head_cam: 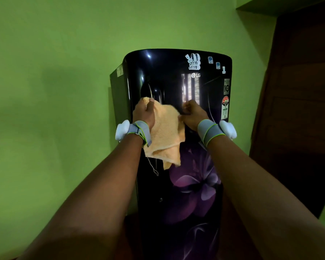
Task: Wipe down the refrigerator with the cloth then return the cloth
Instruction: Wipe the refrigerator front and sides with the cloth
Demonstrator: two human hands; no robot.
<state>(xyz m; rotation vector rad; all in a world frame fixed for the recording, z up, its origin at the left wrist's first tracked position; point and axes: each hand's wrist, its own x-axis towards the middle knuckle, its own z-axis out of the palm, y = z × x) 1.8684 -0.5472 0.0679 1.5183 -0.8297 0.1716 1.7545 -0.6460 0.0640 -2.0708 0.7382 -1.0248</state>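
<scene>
Fingers (150,104) of the left hand (143,113) curl round the top corner of the orange cloth (164,134); the right hand (192,114) pinches its opposite edge, holding it spread before the dark LG refrigerator (193,166) by the green wall (54,91).

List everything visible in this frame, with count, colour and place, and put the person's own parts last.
refrigerator: one, glossy black door with a purple flower print, centre, against the wall
stickers: several, mostly white, along the door's top and right edge
cloth: one, pale orange, held up in front of the door
wall: green, behind and left of the refrigerator
wooden door: one, dark brown, right edge
wristbands: two, grey with green trim, each carrying a white device
left hand: grips the cloth's upper left corner
right hand: pinches the cloth's right edge
</scene>
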